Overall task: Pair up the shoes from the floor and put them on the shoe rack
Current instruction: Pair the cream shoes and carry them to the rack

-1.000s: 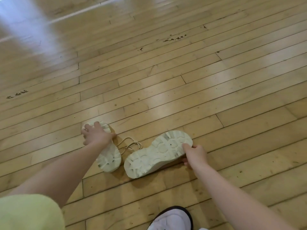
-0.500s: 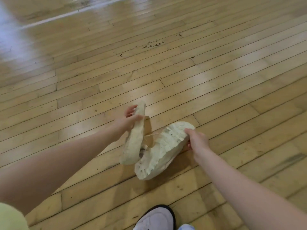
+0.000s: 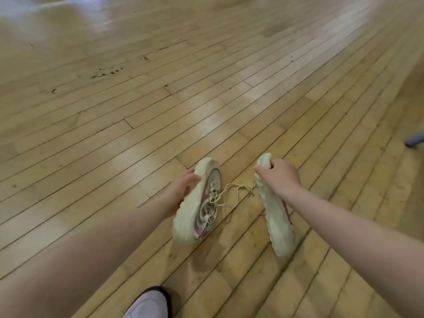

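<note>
Just above the wooden floor (image 3: 206,92), two cream sneakers hung side by side, apart, their long axes roughly parallel and running toward the person. Loose laces (image 3: 236,191) trailed between them. The left sneaker (image 3: 199,203) showed its upper and opening toward the middle; the right sneaker (image 3: 274,216) turned mostly its sole into view. The left hand (image 3: 181,191) gripped its shoe along the sole edge; the right hand (image 3: 281,176) curled round the far end of the other. No shoe rack was in view, so carrying the pair came next.
</note>
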